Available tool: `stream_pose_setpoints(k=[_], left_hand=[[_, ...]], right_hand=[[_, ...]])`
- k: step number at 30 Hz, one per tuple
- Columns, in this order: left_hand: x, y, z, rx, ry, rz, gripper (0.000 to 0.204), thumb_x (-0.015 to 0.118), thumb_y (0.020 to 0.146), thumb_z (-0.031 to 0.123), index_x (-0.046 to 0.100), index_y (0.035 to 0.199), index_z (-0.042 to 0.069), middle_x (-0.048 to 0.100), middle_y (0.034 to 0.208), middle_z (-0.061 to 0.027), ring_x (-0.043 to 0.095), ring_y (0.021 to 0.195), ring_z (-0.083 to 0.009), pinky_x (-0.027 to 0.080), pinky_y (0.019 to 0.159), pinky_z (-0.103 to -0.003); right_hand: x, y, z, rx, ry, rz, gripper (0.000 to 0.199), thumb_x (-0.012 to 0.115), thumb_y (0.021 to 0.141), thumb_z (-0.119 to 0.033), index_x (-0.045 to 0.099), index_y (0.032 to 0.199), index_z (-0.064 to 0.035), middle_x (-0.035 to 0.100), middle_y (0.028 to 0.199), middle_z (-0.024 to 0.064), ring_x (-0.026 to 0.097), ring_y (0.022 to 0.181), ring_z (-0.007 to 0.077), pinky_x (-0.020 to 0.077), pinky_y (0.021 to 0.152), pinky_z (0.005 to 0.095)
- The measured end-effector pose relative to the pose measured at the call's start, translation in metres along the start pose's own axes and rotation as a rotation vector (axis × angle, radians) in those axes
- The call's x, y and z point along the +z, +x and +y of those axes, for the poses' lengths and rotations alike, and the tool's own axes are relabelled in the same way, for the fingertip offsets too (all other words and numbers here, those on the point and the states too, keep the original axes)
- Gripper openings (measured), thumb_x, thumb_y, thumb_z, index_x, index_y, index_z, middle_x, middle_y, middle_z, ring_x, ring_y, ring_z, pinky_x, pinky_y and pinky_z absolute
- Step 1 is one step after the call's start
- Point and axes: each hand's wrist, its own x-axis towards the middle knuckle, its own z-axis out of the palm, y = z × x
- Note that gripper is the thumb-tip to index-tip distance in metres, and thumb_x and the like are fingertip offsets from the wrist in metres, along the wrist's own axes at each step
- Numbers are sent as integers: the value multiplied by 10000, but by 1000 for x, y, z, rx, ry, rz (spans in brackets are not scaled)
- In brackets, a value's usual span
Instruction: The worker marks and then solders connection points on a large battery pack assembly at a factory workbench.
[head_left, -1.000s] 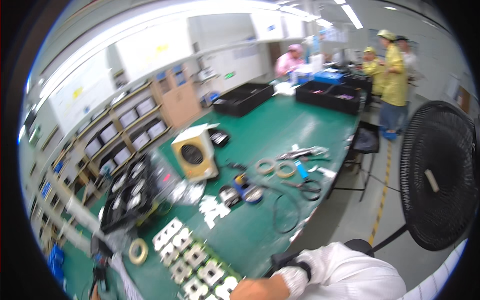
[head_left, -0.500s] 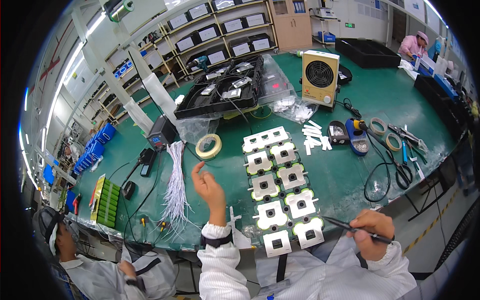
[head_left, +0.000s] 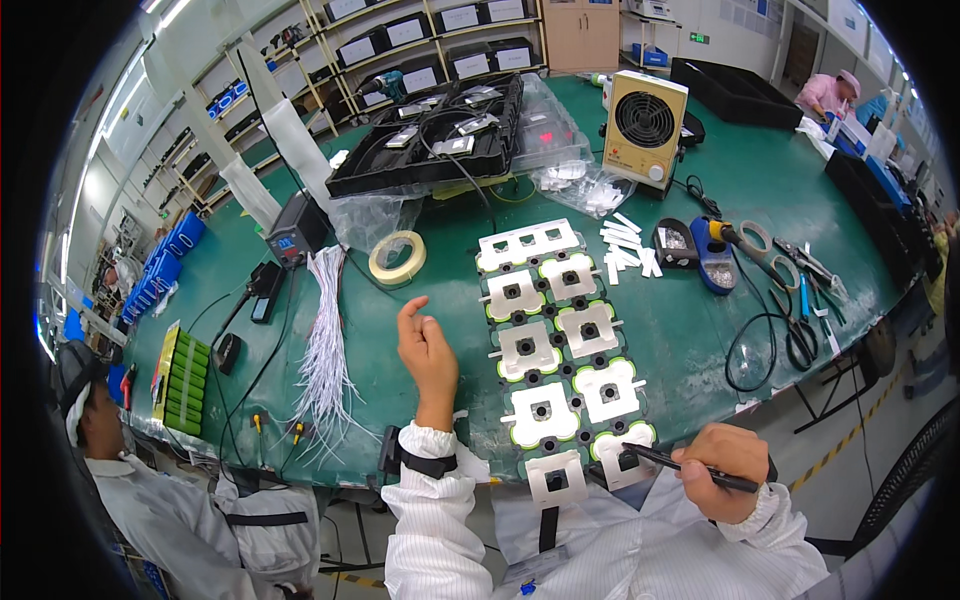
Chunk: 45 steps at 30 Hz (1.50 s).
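A battery module [head_left: 548, 345] lies lengthwise in front of me, with pale nickel-like plates over black holders and green rings. My right hand [head_left: 722, 472], at its near right corner, is closed around a slim black pointed tool [head_left: 735, 482]. The tool's tip meets or hovers just over the nearest right plate [head_left: 618, 462]; I cannot tell whether it touches. My left hand [head_left: 428, 362] is raised over the table left of the module, apart from it, fingers loosely bent and holding nothing.
Left of my hand lie a tape roll [head_left: 397, 258], a bundle of white wires [head_left: 325, 350] and green cells [head_left: 184, 383]. Behind stand a black tray [head_left: 430, 165] and a fan [head_left: 645, 130]. On the right are a soldering iron stand [head_left: 717, 262] and scissors [head_left: 800, 342]. A co-worker [head_left: 150, 480] sits at left.
My right hand has brought the tool's tip left, over the nearest right plate. My left hand's fingers have curled in more. The whole view has shifted slightly.
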Motion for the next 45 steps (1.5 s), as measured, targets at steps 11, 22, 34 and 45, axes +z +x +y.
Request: stream_pose_setpoints(k=[11, 22, 34, 45], left_hand=[[1, 1, 2, -70, -25, -10, 242, 479, 987, 14, 609, 1188, -22, 395, 670, 48, 350, 607, -46, 305, 556, -260], [0, 1, -1, -87, -52, -12, 236, 481, 989, 17, 607, 1186, -14, 402, 693, 57, 351, 613, -36, 298, 557, -245], [0, 1, 0, -120, -69, -21, 221, 480, 1002, 30, 610, 1176, -11, 405, 691, 66, 342, 610, -25, 282, 546, -238], [1, 1, 1, -123, -63, -30, 210, 490, 1008, 39, 615, 1171, -3, 397, 697, 71, 338, 609, -22, 273, 544, -231]], right_hand=[[2, -2, 2, 29, 22, 8, 64, 703, 824, -17, 701, 818, 47, 686, 696, 121, 618, 534, 227, 491, 527, 322], [-6, 7, 6, 58, -41, 173, 158, 699, 878, -117, 690, 804, 23, 658, 656, 81, 599, 534, 222, 475, 526, 332], [15, 17, 19, 25, 19, 107, 110, 700, 859, -57, 706, 848, 52, 677, 710, 116, 599, 545, 227, 466, 529, 332], [13, 16, 18, 56, -12, 83, 105, 681, 852, -55, 674, 797, 35, 706, 740, 120, 622, 551, 234, 493, 538, 332]])
